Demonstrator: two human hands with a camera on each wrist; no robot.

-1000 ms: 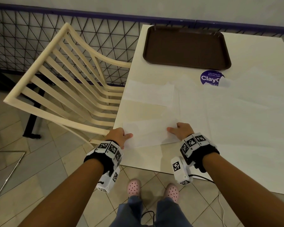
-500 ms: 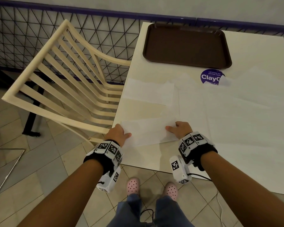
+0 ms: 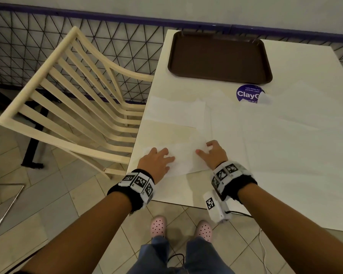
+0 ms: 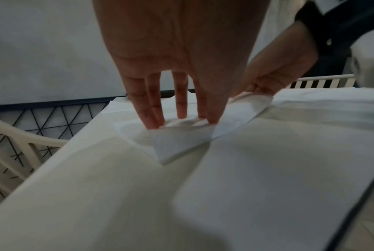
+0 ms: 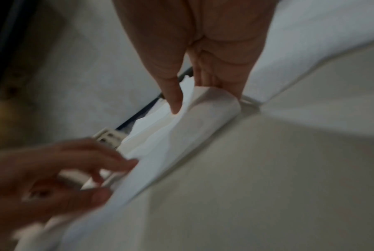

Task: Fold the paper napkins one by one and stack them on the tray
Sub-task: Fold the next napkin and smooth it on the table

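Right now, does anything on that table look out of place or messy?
Only small things: a napkin corner covers part of the purple ClayGo sticker, and the napkin under both hands lies askew to the table edge. The brown tray holds nothing yet.

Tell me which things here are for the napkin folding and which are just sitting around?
For the job:
folded napkin, under left hand and right hand
flat napkins
brown tray

Just there:
chair
purple sticker
wire fence
table

Thin matt paper napkin (image 3: 183,155), smooth brown plastic tray (image 3: 219,58), slatted wooden chair (image 3: 73,99).
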